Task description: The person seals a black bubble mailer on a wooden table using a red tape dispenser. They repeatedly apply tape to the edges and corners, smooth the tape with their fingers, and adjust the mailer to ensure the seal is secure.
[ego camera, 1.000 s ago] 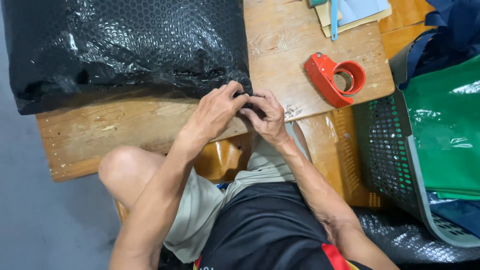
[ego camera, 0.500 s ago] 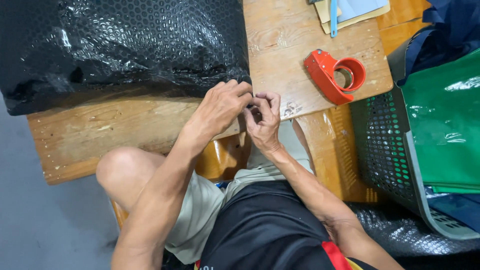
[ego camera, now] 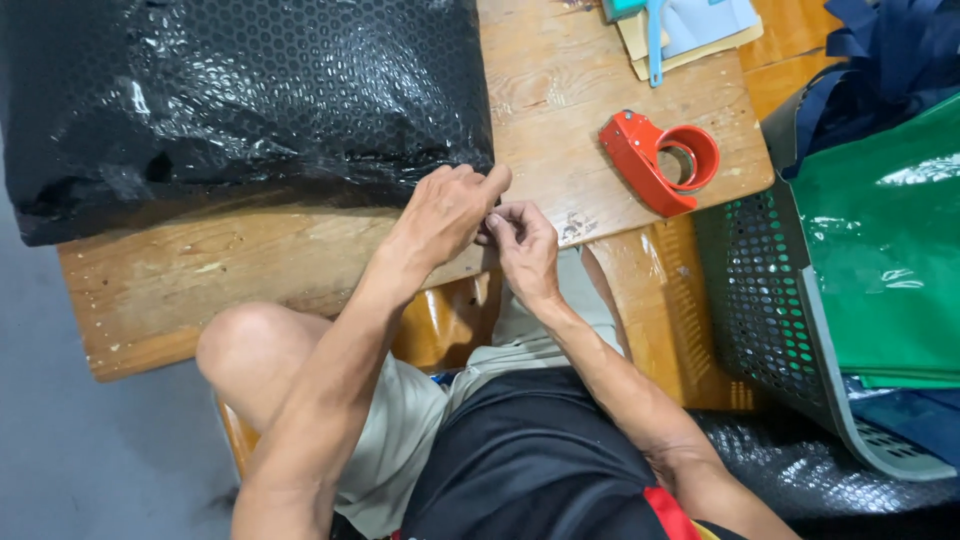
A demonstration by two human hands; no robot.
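A big package wrapped in black bubble film lies on the wooden table. My left hand rests at the package's lower right corner, fingers curled and index finger stretched along the film's edge. Beside it, my right hand has its fingertips pinched together, touching the left hand's fingers. Whatever sits between the fingertips is hidden. Both hands hover over the table's near edge, above my lap.
A red tape dispenser lies on the table to the right of my hands. Papers and a light blue tool sit at the far right corner. A grey-green perforated basket holding a green bag stands on the right.
Both hands have shifted slightly up and right, from the table edge to the package's corner. My left index finger now reaches onto the film's edge.
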